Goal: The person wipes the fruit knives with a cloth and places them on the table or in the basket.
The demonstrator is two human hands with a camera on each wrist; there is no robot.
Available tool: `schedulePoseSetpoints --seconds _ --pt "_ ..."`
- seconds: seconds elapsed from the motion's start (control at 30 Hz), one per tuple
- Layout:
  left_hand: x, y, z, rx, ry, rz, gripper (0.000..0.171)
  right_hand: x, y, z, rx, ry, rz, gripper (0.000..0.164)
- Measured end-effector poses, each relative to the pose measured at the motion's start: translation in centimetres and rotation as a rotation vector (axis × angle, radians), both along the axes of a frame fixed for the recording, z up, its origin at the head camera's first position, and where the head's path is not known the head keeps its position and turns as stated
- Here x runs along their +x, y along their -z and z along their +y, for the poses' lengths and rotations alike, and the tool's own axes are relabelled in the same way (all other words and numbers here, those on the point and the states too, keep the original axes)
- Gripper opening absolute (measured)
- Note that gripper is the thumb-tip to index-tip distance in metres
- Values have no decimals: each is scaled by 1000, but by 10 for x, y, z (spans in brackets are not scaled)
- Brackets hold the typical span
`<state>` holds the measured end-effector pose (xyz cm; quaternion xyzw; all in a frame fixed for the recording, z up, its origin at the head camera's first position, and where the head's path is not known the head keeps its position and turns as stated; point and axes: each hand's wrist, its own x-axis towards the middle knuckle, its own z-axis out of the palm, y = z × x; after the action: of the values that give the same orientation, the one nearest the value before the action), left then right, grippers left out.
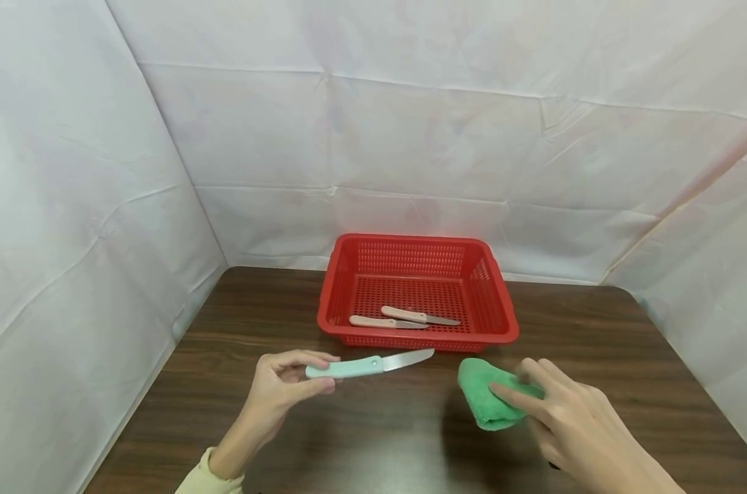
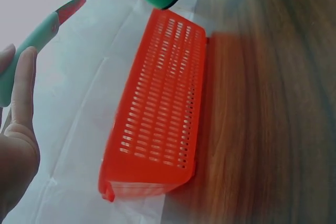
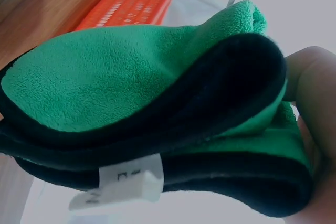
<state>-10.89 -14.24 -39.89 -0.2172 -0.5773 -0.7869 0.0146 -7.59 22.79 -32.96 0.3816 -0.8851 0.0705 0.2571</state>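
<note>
My left hand [image 1: 280, 387] pinches a knife [image 1: 347, 368] by its mint-green handle, with the blade pointing right, in front of the basket. In the left wrist view the same knife [image 2: 37, 38] tilts upward between thumb and fingers. At the right, my right hand [image 1: 571, 415] grips a folded green cloth [image 1: 490, 394] above the table. Seen from the right wrist, the cloth [image 3: 115, 77] shows dark edging and a white tag. Two knives with pale handles, one knife [image 1: 373, 322] nearer and another knife [image 1: 404, 313] just behind, lie inside the red basket [image 1: 510, 322].
The red plastic basket has perforated walls and stands toward the back of the dark wood-grain table [image 1: 256, 309]. White sheeting [image 1: 410, 137] rises behind the table and along both sides.
</note>
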Motion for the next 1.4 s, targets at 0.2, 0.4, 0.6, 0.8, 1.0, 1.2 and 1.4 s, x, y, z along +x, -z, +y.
schedulePoseSetpoints --seconds 0.2,0.4,0.6,0.8,1.0,1.2,1.4 --pt "-26 5 8 -17 -39 -104 24 -9 9 12 11 33 19 59" --pt "-52 8 17 -32 -93 -144 26 -21 25 28 14 31 37 54" --pt "-83 12 27 -58 -133 -174 32 -34 43 42 23 50 20 50" --pt "-118 26 35 -87 -189 -153 30 -37 61 46 54 51 -13 49" --pt "-129 8 47 -184 -233 -241 26 -27 78 50 119 61 -132 49" --pt "-150 6 56 -221 -204 -337 26 -16 90 56 203 85 -349 49" --pt "-169 11 63 -254 -197 -451 21 -11 94 61 243 128 -525 51"
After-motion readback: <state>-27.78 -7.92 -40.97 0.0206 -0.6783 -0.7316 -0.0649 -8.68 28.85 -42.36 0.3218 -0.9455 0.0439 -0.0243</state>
